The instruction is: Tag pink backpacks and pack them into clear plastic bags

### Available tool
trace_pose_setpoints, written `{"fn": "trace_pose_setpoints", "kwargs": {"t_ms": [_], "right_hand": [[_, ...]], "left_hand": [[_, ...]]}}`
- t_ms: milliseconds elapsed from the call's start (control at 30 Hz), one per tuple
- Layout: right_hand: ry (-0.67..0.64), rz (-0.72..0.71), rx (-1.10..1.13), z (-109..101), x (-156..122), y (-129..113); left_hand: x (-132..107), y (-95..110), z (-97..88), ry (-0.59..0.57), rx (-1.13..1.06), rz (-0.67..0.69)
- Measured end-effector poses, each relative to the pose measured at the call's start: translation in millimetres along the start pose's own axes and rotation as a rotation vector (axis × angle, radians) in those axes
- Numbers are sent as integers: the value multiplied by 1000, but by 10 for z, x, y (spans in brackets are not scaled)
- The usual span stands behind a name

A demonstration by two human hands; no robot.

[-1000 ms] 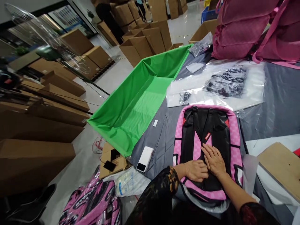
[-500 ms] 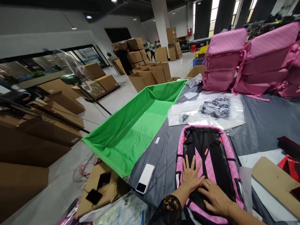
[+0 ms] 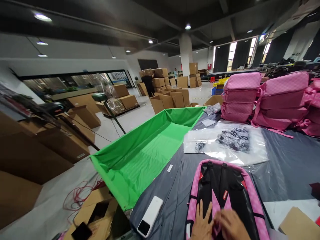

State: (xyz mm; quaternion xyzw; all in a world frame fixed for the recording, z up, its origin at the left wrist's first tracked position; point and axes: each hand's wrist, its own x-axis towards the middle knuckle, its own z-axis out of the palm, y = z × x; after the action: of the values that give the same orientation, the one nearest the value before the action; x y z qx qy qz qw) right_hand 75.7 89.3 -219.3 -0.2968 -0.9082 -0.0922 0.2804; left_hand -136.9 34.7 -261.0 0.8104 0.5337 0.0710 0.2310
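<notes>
A pink and black backpack [image 3: 232,180] lies on the dark grey covered table with its straps facing up. My left hand [image 3: 202,224] rests flat on its black panel, fingers spread. Beside it, my right hand [image 3: 232,225] is curled over the pink middle part, fingertips drawn together; what they pinch, if anything, is hidden and a little blurred. A small red label [image 3: 225,194] sits on the straps above the hands. The bottom of the backpack is out of frame.
A green fabric trough [image 3: 150,160] hangs along the table's left side. A white phone-like device [image 3: 150,216] lies near the edge. Clear printed plastic bags [image 3: 227,141] lie beyond the backpack, with pink backpacks [image 3: 241,96] stacked behind. Cardboard boxes [image 3: 172,98] stand on the floor.
The view has tilted up, so the backpack sits lower in the frame. My right hand has gone from lying loosely on the backpack to curled fingers; my left hand stays flat.
</notes>
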Motion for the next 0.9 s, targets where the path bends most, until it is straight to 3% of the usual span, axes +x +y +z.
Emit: {"fn": "trace_pose_setpoints", "kwargs": {"t_ms": [133, 233, 333, 433, 533, 600, 667, 733, 800, 900], "right_hand": [[124, 263, -302, 335, 196, 790], [84, 222, -358, 700, -40, 963], [51, 193, -296, 869, -273, 949], [-52, 268, -88, 716, -153, 1143], [-264, 494, 156, 511, 316, 1719], [-260, 567, 194, 524, 676, 2222], [-252, 648, 233, 671, 958, 2672], [-257, 741, 265, 877, 1104, 2978], [-280, 829, 294, 1059, 1111, 3132], [-329, 911, 373, 1189, 986, 3190]], "left_hand": [[320, 5, -447, 21, 56, -46], [647, 42, -567, 267, 196, 1], [891, 24, -321, 503, 377, 107], [959, -48, -10, 560, 483, 129], [939, -101, 107, 575, 535, 124], [968, -115, 149, 665, 604, 106], [1052, -140, 268, 834, 674, 76], [1163, -204, 493, 993, 673, -17], [1245, -297, 761, 1067, 589, -185], [1244, -376, 1023, 978, 454, -365]]}}
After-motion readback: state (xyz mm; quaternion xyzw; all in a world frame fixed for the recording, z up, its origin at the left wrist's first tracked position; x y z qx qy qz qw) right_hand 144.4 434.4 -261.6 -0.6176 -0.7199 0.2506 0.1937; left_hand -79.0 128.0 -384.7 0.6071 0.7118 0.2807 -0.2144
